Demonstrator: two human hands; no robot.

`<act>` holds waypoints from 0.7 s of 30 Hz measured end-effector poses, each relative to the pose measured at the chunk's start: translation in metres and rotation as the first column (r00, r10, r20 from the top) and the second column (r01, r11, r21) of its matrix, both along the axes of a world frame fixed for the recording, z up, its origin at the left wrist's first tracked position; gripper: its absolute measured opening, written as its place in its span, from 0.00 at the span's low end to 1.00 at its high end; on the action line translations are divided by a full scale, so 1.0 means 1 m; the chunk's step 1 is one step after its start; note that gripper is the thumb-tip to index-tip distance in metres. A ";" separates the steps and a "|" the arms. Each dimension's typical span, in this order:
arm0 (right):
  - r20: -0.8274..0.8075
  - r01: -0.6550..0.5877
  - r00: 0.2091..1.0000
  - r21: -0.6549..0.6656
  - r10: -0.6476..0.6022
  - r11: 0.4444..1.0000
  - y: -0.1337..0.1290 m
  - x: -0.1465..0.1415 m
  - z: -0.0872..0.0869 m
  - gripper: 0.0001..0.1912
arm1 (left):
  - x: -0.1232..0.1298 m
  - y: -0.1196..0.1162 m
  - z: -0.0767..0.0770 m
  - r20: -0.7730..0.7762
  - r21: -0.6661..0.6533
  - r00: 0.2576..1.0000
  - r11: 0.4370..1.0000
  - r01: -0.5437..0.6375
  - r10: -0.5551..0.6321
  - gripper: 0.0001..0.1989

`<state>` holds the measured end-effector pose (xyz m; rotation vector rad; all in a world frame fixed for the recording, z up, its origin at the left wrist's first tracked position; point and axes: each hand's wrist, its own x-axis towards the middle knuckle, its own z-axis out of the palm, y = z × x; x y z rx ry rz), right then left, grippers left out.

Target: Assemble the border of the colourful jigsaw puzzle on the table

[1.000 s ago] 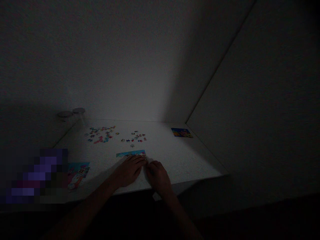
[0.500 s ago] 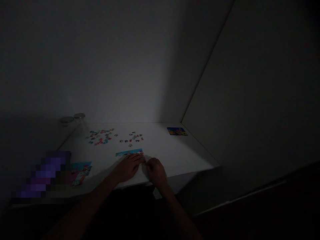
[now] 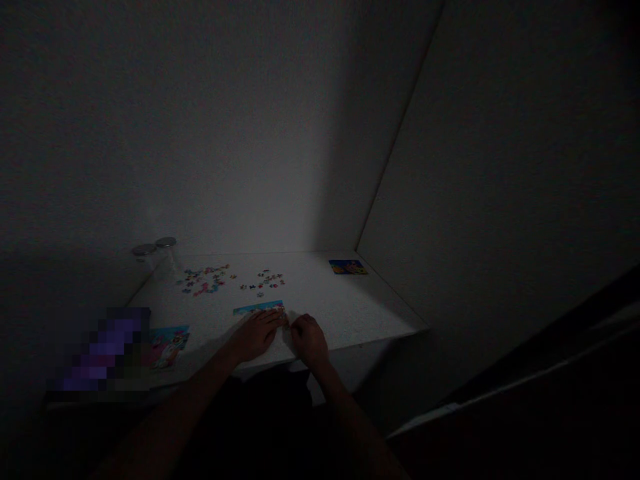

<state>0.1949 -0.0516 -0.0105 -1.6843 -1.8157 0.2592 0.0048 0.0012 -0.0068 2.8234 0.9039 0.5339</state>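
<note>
My left hand (image 3: 256, 335) lies flat with its fingertips on the right end of a partly joined strip of jigsaw puzzle (image 3: 258, 309), in blue and pink. My right hand (image 3: 309, 341) is curled close beside it, and its fingertips meet the same end of the strip. The dim light hides whether either hand pinches a piece. Farther back, loose puzzle pieces lie in a wide scatter (image 3: 203, 280) and a smaller scatter (image 3: 263, 281). A colourful picture card (image 3: 167, 347) lies left of my left hand.
A smaller picture card (image 3: 347, 267) lies at the back right of the white desk (image 3: 330, 300). Two glass jars with metal lids (image 3: 155, 248) stand at the back left corner. A blurred purple object (image 3: 105, 350) sits at the left edge. White walls (image 3: 225, 167) close the back and right.
The whole scene sits lower and slightly further left in the view as my head shifts. Both hands stay at the end of the puzzle strip, with the right hand barely moved.
</note>
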 end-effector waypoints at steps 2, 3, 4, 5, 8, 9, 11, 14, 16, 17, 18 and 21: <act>-0.007 -0.001 1.000 -0.002 0.000 1.000 0.000 0.000 0.001 0.08 | 0.000 0.000 -0.001 -0.001 0.008 1.000 1.000 -0.009 0.009 0.22; -0.011 -0.004 1.000 -0.002 0.004 1.000 0.000 0.000 0.001 0.08 | 0.000 -0.001 -0.002 -0.001 0.012 1.000 1.000 -0.012 0.012 0.22; -0.016 -0.007 1.000 -0.001 0.007 1.000 0.000 0.000 0.002 0.08 | -0.001 -0.001 -0.002 0.000 0.018 1.000 1.000 -0.013 0.013 0.22; -0.020 -0.011 1.000 0.000 0.011 1.000 0.000 0.001 0.002 0.08 | -0.001 -0.002 -0.002 -0.001 0.023 1.000 1.000 -0.014 0.014 0.23; -0.033 -0.020 0.999 0.004 0.020 1.000 0.001 0.001 0.002 0.09 | -0.002 -0.003 -0.001 0.000 0.037 1.000 0.999 -0.015 0.015 0.23; -0.037 -0.021 0.999 0.004 0.021 1.000 0.001 0.002 0.001 0.09 | -0.002 -0.004 0.000 0.000 0.042 1.000 0.999 -0.016 0.016 0.22; -0.045 -0.023 0.999 0.002 0.023 1.000 0.002 0.002 0.001 0.09 | -0.002 -0.005 0.001 0.003 0.050 1.000 0.999 -0.017 0.017 0.22; -0.057 -0.019 0.998 0.001 0.019 1.000 0.002 0.002 0.001 0.09 | -0.002 -0.005 0.001 0.006 0.059 1.000 0.998 -0.011 0.011 0.23; -0.064 -0.016 0.998 0.003 0.016 1.000 0.001 0.002 0.001 0.09 | -0.002 -0.005 0.001 0.011 0.065 1.000 0.998 -0.009 0.008 0.24; -0.067 -0.013 0.998 0.005 0.013 1.000 0.001 0.001 0.001 0.09 | -0.002 -0.005 0.000 0.012 0.069 1.000 0.998 -0.008 0.007 0.24; -0.069 -0.010 0.998 0.008 0.010 1.000 0.001 0.001 0.001 0.10 | -0.002 -0.005 0.000 0.014 0.073 1.000 0.997 -0.008 0.007 0.25; -0.073 0.002 0.997 0.013 -0.001 1.000 0.000 0.001 0.002 0.10 | -0.002 -0.004 -0.002 0.013 0.081 1.000 0.997 -0.005 0.004 0.25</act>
